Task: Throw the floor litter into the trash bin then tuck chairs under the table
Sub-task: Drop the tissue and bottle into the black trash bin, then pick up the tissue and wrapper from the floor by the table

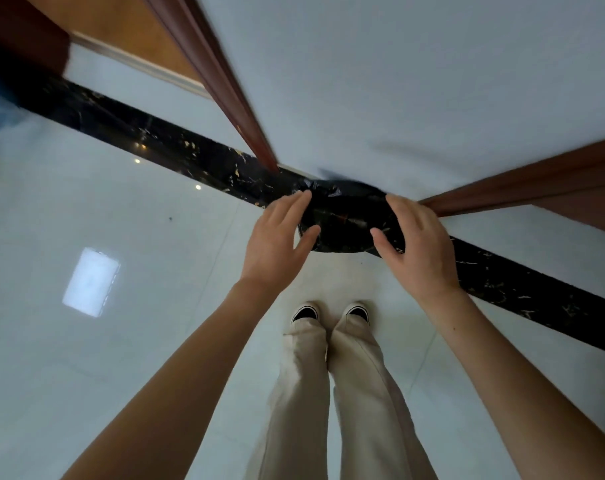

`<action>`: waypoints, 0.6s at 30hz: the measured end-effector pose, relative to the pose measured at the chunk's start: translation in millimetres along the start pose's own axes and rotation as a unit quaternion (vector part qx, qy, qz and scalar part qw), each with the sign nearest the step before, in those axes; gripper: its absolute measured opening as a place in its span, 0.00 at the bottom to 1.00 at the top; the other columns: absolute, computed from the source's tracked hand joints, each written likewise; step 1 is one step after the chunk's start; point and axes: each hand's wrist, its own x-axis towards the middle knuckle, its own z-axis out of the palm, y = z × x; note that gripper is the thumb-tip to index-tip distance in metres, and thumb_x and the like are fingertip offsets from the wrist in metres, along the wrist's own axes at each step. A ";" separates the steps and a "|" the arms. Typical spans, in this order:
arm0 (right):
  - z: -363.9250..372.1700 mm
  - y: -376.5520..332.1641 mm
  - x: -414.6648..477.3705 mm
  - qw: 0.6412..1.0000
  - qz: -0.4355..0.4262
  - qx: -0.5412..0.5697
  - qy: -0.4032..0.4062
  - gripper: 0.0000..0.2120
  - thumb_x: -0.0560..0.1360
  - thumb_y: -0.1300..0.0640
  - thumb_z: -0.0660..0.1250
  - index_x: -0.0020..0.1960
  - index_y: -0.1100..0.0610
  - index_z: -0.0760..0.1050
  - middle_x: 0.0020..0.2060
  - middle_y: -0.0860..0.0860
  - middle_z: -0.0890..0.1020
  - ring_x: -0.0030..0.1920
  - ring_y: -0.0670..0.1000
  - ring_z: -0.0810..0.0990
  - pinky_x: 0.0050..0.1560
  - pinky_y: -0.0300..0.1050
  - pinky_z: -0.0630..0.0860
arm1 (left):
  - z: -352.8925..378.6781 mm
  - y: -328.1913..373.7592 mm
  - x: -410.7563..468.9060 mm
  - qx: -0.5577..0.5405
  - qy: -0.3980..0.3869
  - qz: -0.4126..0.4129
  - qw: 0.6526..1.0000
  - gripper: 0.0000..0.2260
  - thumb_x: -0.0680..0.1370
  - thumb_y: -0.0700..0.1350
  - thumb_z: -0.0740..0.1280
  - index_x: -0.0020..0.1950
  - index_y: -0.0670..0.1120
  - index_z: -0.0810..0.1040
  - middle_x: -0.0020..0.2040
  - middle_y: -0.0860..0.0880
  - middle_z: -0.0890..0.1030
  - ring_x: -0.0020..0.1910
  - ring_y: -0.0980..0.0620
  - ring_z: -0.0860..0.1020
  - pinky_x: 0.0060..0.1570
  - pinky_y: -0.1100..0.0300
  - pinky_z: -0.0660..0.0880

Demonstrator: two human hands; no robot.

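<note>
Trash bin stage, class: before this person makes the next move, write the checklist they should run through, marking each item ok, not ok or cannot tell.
1. Left hand empty: ok, open, holding nothing.
2. Right hand empty: ok, open, holding nothing.
3. Trash bin mouth uncovered: ok, its black liner lies open between the hands.
4. Litter landed inside: cannot tell, the inside is dark.
5. Floor by the shoes free of litter: ok, none shows.
6. Chairs and table located: cannot tell, none in view.
</note>
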 end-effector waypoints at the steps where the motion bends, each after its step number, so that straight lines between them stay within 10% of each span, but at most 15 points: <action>1: -32.6 -18.3 -7.9 1.000 0.005 0.006 0.005 0.24 0.79 0.49 0.65 0.69 0.64 0.71 0.61 0.60 0.78 0.61 0.60 0.76 0.62 0.53 0.73 | -31.0 23.0 -8.2 0.009 -0.004 0.012 1.000 0.22 0.80 0.50 0.64 0.73 0.46 0.68 0.69 0.47 0.73 0.69 0.49 0.68 0.68 0.54 0.66; 10: -258.2 -145.3 -85.3 0.996 0.001 0.005 0.085 0.23 0.79 0.48 0.63 0.69 0.60 0.71 0.61 0.57 0.79 0.60 0.57 0.77 0.59 0.55 0.76 | -239.9 179.1 -92.2 0.067 0.034 0.120 0.990 0.21 0.81 0.51 0.61 0.72 0.44 0.69 0.69 0.46 0.73 0.70 0.44 0.69 0.68 0.46 0.66; 18: -297.2 -218.0 -175.6 0.982 0.106 -0.046 0.147 0.28 0.81 0.43 0.54 0.73 0.59 0.69 0.67 0.58 0.75 0.68 0.58 0.72 0.69 0.58 0.67 | -300.2 199.5 -128.8 0.117 -0.028 0.269 0.956 0.23 0.82 0.55 0.49 0.74 0.48 0.66 0.73 0.49 0.69 0.74 0.47 0.62 0.73 0.46 0.56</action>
